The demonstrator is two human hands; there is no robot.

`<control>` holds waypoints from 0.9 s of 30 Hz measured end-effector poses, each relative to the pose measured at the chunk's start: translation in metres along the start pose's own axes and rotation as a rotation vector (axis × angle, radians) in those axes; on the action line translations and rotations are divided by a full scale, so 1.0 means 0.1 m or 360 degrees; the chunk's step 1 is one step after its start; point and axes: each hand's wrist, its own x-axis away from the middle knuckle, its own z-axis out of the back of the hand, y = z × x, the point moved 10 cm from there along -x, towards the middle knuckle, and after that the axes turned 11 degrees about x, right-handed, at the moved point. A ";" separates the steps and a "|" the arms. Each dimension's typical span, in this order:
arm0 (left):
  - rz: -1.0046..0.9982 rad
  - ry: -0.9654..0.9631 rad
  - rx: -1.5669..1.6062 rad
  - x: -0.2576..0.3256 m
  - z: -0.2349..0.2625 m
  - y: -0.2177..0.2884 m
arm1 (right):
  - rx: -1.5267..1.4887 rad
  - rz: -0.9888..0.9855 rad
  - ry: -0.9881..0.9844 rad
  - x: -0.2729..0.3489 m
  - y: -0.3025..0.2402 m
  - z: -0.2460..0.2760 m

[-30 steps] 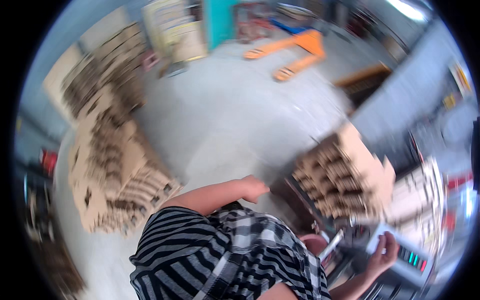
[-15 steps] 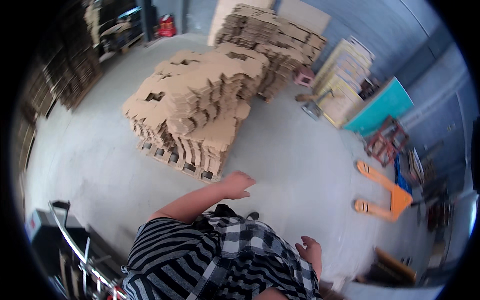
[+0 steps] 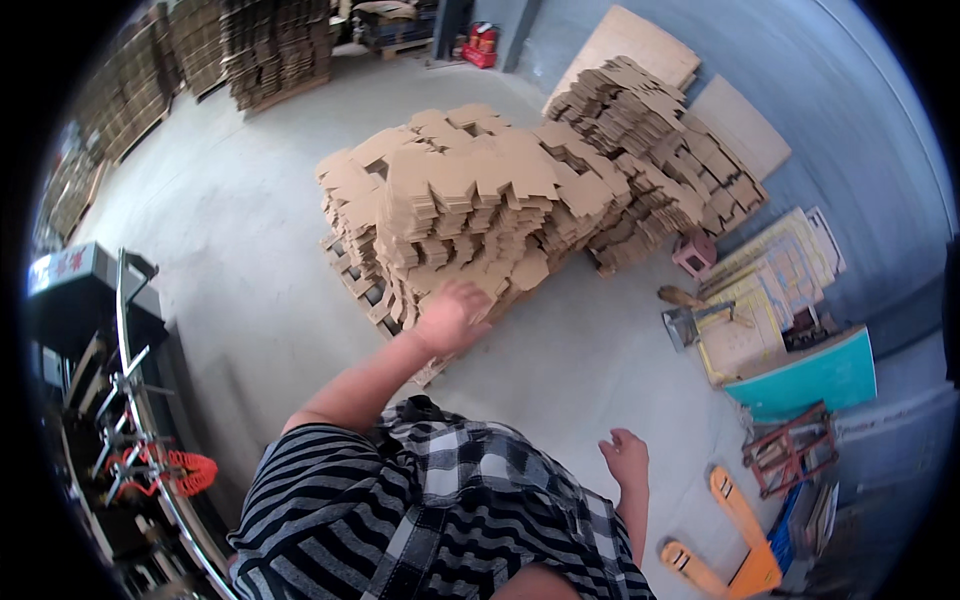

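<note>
My left hand [image 3: 452, 318] is stretched out in front of me, blurred by motion, its fingers apart and nothing in them. In the picture it overlaps the near edge of a stack of die-cut brown cardboard sheets [image 3: 470, 170]; I cannot tell whether it touches them. The sheets lie in uneven layers on a wooden pallet [image 3: 352, 272]. Lower on the right, my right hand [image 3: 626, 455] hangs beside my body above the grey floor. Its fingers are loosely bent, the thumb stands off, and it holds nothing.
More cardboard stacks [image 3: 620, 105] lean near the blue wall. At right are a pink stool [image 3: 694, 253], a teal board [image 3: 810, 378], a red metal frame [image 3: 792, 450] and an orange pallet jack [image 3: 755, 570]. A machine with a metal rail [image 3: 140, 400] stands close on my left.
My view has swung right, so the cardboard stack and wall things shift within it. My left hand now overlaps the stack's near edge. The machine at left shows more fully.
</note>
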 end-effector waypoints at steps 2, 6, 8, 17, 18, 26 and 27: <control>0.0160 0.0190 -0.0071 -0.09 0.28 -0.23 | -0.0184 0.0134 -0.0012 -0.52 -0.16 -0.02; 0.0583 0.0533 -0.0093 -0.03 0.70 -1.17 | -0.0245 0.0412 -0.0002 -1.61 -0.61 -0.05; 0.0922 0.0709 0.0080 0.02 0.80 -1.70 | -0.0326 0.0470 -0.0016 -2.07 -0.93 0.04; 0.1484 0.1135 0.0063 -0.45 1.05 -3.24 | -0.0503 0.0478 -0.0134 -3.95 -1.53 0.06; 0.1550 0.1166 0.0068 -0.44 1.02 -3.46 | -0.0534 0.0434 -0.0164 -4.16 -1.56 0.03; 0.1997 0.0849 0.0697 -0.68 0.79 -4.03 | -0.1198 -0.0034 -0.0513 -5.70 -2.06 -0.50; 0.2059 0.0865 0.0727 -0.68 0.79 -4.00 | -0.1235 -0.0099 -0.0702 -5.86 -2.16 -0.65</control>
